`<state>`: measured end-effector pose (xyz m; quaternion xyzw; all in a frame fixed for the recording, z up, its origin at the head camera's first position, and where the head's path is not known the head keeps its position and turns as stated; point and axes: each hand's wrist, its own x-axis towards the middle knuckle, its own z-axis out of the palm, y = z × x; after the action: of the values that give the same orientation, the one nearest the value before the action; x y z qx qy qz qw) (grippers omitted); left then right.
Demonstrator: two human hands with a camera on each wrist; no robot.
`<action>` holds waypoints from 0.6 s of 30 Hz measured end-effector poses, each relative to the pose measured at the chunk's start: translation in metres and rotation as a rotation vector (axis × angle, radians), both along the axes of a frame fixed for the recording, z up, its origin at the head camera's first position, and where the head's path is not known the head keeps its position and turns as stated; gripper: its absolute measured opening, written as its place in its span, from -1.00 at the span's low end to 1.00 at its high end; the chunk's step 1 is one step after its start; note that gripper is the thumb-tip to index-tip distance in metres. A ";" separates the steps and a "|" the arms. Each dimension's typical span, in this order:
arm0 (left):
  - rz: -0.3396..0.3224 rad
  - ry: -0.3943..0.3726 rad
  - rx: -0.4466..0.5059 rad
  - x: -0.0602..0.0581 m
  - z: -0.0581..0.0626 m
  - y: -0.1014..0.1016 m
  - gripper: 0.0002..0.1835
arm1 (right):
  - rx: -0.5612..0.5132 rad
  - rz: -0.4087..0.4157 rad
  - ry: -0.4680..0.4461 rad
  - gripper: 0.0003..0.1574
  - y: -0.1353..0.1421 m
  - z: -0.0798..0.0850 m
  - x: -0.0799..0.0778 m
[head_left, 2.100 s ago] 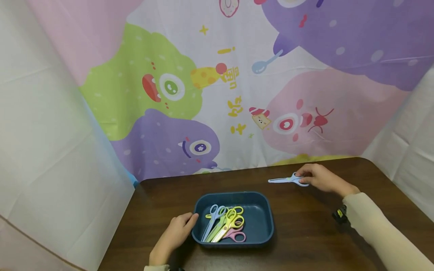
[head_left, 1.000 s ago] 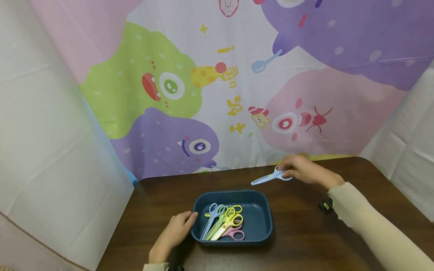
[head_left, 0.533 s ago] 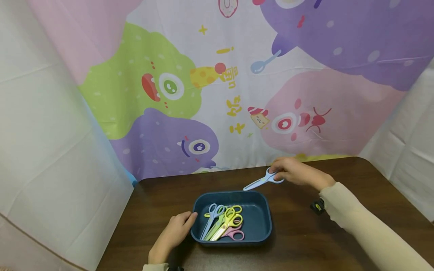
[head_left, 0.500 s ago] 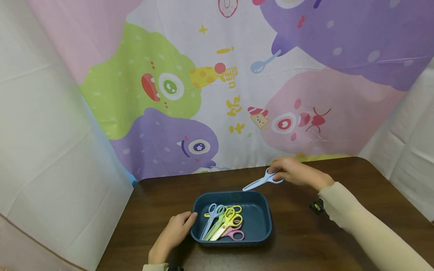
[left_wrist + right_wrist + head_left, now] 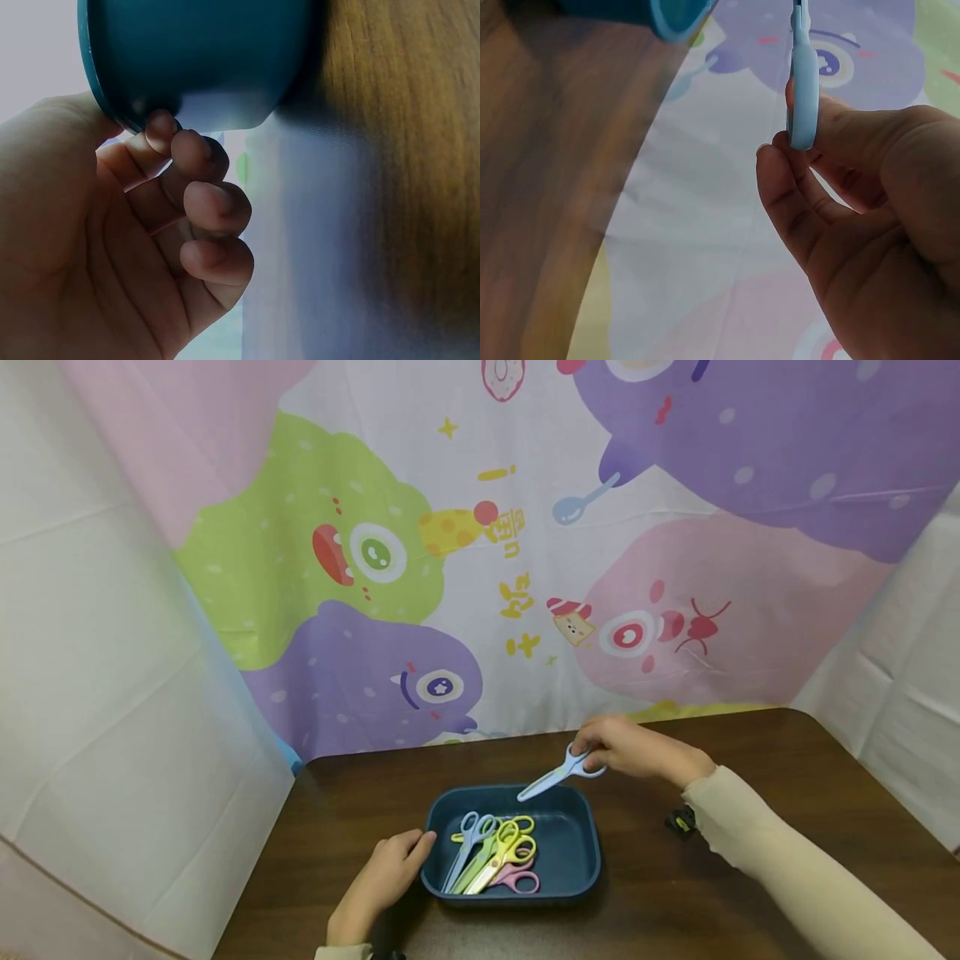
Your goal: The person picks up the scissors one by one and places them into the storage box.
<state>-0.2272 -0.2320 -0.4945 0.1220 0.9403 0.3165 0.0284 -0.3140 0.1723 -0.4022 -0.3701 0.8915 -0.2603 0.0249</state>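
Observation:
In the head view my right hand (image 5: 637, 752) pinches light-blue scissors (image 5: 557, 776) by the finger loops. Their closed blades point down and left, the tip overlapping the far rim of a dark blue tray (image 5: 576, 852). The right wrist view shows the loop (image 5: 804, 97) edge-on between thumb and fingers. My left hand (image 5: 384, 872) grips the tray's left rim, thumb over the edge and fingers against the outer wall (image 5: 202, 60). Inside, on the left, lie blue scissors (image 5: 460, 862), green scissors (image 5: 475, 865), yellow scissors (image 5: 492, 869) and pink scissors (image 5: 504, 877), overlapping one another.
The tray stands on a dark brown wooden table (image 5: 675, 893). A cartoon-printed cloth (image 5: 540, 693) hangs behind the table's far edge, and white cloth (image 5: 135, 693) hangs at both sides. Another yellow loop shows behind the front yellow scissors.
My right hand has carried the light-blue scissors leftward from the table's right side to the tray's far edge, tilting them tip-down. My left hand has stayed on the rim.

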 end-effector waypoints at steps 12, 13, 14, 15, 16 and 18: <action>0.001 0.005 0.001 0.000 0.000 -0.001 -0.53 | -0.031 0.065 -0.075 -0.84 -0.026 -0.006 0.001; 0.002 0.005 0.001 0.000 0.000 0.000 -0.53 | -0.027 0.071 -0.073 -0.84 -0.028 -0.006 0.001; 0.003 0.006 0.000 0.000 0.000 0.000 -0.53 | -0.023 0.078 -0.072 -0.84 -0.030 -0.006 0.002; 0.003 0.006 0.000 0.000 0.001 0.000 -0.53 | -0.017 0.084 -0.070 -0.84 -0.031 -0.006 0.002; 0.002 0.005 0.000 0.000 0.001 0.000 -0.53 | -0.013 0.089 -0.067 -0.84 -0.033 -0.007 0.003; -0.001 0.004 0.002 0.000 0.001 0.000 -0.53 | -0.006 0.095 -0.064 -0.85 -0.036 -0.008 0.004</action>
<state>-0.2267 -0.2321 -0.4934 0.1230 0.9399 0.3173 0.0266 -0.3104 0.1363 -0.4098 -0.4036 0.8709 -0.2729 0.0647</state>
